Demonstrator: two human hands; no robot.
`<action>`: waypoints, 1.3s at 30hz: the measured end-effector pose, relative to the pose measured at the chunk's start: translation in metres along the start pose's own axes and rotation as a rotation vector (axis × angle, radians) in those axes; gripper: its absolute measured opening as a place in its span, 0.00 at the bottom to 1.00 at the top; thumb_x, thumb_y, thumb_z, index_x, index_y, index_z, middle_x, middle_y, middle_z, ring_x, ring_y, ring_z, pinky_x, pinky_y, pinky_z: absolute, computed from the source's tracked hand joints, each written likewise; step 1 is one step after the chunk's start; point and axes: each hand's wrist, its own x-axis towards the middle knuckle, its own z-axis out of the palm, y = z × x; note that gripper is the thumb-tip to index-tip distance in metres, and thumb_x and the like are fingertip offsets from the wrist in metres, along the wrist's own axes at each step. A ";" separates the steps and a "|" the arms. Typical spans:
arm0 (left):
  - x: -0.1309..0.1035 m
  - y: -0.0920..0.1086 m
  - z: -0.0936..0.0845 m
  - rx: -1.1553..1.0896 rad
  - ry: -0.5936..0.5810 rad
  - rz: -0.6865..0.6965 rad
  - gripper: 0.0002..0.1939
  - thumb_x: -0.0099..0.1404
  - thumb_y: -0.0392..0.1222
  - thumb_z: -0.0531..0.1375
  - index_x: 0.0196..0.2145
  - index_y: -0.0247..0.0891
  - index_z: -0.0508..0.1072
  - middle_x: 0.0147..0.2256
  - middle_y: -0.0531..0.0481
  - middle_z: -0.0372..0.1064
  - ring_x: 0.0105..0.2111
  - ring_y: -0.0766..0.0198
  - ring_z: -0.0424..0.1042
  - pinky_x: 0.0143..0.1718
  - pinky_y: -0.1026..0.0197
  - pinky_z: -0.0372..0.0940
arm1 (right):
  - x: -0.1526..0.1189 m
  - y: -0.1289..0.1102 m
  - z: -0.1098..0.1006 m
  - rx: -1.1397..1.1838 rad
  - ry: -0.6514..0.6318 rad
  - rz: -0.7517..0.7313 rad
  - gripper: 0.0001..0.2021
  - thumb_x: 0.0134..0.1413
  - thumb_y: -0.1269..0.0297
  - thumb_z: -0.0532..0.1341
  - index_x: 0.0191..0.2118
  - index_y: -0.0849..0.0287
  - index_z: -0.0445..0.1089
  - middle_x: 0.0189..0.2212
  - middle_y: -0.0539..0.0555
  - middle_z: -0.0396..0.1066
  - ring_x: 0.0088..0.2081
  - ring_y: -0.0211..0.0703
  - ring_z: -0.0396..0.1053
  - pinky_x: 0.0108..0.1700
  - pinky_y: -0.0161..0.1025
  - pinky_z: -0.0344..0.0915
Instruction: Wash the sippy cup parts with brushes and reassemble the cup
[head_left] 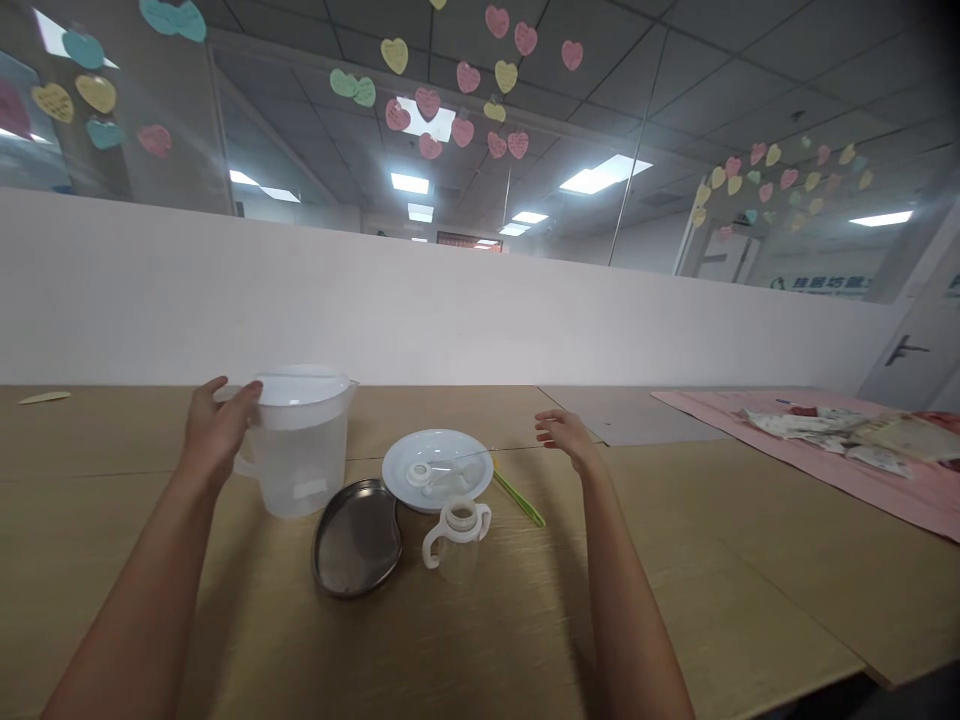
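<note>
My left hand (pixel 217 425) is at the upper left side of a translucent plastic pitcher (pixel 300 455), its thumb against or very near the rim and its fingers apart. The pitcher's handle lies below the hand. My right hand (pixel 566 437) hovers over the table with fingers stretched out, holding nothing. Between the hands is a white bowl (pixel 397 480) with a white ring and clear small parts (pixel 450 478) in it. In front of it stands a clear baby bottle (pixel 459 550) with a white two-handled collar. A metal kidney dish (pixel 356 545) touches or nearly touches the bowl.
A thin green-yellow tool (pixel 520 497) lies right of the bowl on the wooden table (pixel 480 650). At far right, a pink cloth (pixel 765 450) carries crumpled packets (pixel 840 430). A low white wall (pixel 465 320) with glass above runs along the back.
</note>
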 end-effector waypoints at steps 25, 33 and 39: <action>-0.066 0.111 0.028 -0.006 -0.251 0.315 0.33 0.52 0.46 0.60 0.56 0.42 0.58 0.49 0.46 0.65 0.49 0.56 0.64 0.49 0.57 0.61 | 0.003 0.003 0.004 -0.094 -0.083 0.030 0.11 0.44 0.67 0.58 0.36 0.64 0.67 0.33 0.58 0.71 0.25 0.33 0.68 0.25 0.28 0.62; -0.063 0.108 0.027 -0.057 -0.231 0.296 0.34 0.50 0.46 0.61 0.55 0.43 0.59 0.48 0.47 0.66 0.49 0.57 0.65 0.50 0.56 0.61 | 0.004 0.007 0.006 -0.157 -0.125 0.033 0.10 0.44 0.64 0.59 0.33 0.63 0.67 0.31 0.57 0.71 0.24 0.33 0.68 0.24 0.29 0.61; -0.064 0.125 0.009 -0.285 -0.217 0.130 0.34 0.51 0.44 0.61 0.56 0.37 0.58 0.48 0.44 0.66 0.48 0.55 0.66 0.49 0.52 0.63 | 0.002 0.006 0.007 -0.196 -0.140 0.021 0.10 0.46 0.64 0.57 0.34 0.64 0.66 0.32 0.57 0.70 0.25 0.34 0.68 0.25 0.30 0.62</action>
